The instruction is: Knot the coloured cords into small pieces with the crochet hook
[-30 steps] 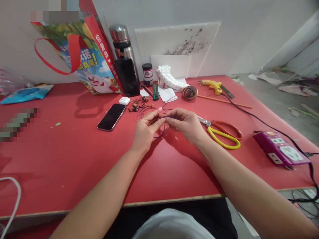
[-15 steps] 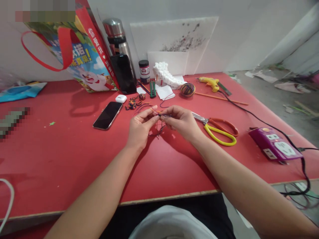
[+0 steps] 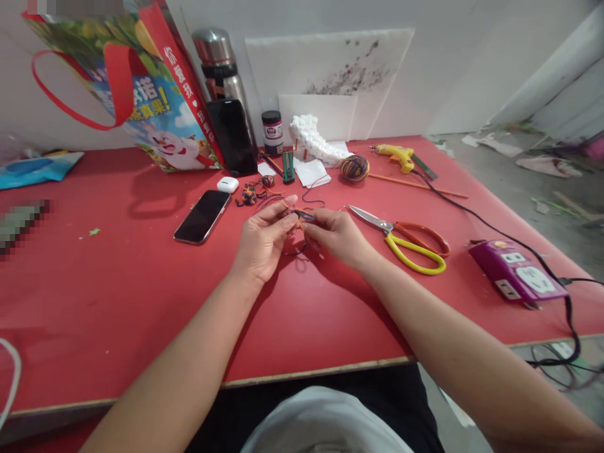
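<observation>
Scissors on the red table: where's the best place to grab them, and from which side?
Probably by the yellow handle and orange handle, coming from the right. The scissors lie flat, handles to the right, blades pointing left just beyond the right hand, so that side should avoid both.

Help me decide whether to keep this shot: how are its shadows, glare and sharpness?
Head view: soft shadows on the red tabletop near the left hand and right hand; a mild highlight on the steel thermos lid; the shopping bag leans outward, possibly wide-angle stretch; scissors fairly crisp, but the thin cords between the hands too fine to trace.
</observation>
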### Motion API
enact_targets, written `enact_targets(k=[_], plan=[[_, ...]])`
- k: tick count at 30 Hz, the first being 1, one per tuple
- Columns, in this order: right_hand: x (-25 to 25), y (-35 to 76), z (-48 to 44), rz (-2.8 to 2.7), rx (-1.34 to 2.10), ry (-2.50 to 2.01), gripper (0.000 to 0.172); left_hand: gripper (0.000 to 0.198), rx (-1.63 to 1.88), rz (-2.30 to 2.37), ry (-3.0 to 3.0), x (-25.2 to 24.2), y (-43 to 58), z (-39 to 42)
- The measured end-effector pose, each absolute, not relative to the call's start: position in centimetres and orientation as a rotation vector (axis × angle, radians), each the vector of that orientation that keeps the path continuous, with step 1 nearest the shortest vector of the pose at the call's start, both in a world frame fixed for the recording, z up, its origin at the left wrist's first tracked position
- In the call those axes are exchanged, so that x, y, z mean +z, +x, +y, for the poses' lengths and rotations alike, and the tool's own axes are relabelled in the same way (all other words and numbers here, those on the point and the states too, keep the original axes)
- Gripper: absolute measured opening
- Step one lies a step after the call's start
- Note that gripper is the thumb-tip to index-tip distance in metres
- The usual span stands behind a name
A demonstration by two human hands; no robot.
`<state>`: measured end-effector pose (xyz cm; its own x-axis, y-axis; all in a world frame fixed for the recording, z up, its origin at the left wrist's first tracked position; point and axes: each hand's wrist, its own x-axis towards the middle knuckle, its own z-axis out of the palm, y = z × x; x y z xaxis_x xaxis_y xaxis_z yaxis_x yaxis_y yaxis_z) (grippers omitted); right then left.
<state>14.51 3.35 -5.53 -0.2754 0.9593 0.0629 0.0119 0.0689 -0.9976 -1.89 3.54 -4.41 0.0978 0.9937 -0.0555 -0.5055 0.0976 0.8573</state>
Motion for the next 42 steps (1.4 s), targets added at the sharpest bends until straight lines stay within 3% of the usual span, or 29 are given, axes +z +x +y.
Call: enact_targets(k=[7, 14, 20, 23, 26, 36, 42], plan=[[-6.4, 14.1, 3.6, -1.648, 1.167, -1.049, 0.017, 0.031, 1.285, 0.720, 0.793, -3.3, -1.8, 3.0], [-6.1, 14.9, 3.9, -1.901, 0.904, -1.070, 0.025, 0.029, 1.337, 0.787, 0.799, -3.0, -1.8, 3.1], [-4.1, 19.2, 5.0, -1.890, 0.305, -1.570, 0.035, 0.026, 1.463, 0.905, 0.824, -3.4, -2.4, 3.8], [-2.8, 18.6, 4.7, -2.243, 0.256, -1.766, 0.044, 0.027, 1.462, 0.928, 0.828, -3.7, -2.5, 3.9], [-1.6, 16.6, 4.1, -2.757, 0.008, -1.850, 0.038, 0.026, 1.474, 0.942, 0.835, -4.0, -2.7, 4.1], [-1.3, 17.5, 5.8, -3.253, -0.110, -1.318, 0.033, 0.027, 1.492, 0.933, 0.727, -3.7, -3.2, 4.6], [-0.6, 19.6, 5.1, -2.891, 0.019, -1.398, 0.018, 0.023, 1.464, 0.940, 0.682, -3.6, -3.1, 4.4]])
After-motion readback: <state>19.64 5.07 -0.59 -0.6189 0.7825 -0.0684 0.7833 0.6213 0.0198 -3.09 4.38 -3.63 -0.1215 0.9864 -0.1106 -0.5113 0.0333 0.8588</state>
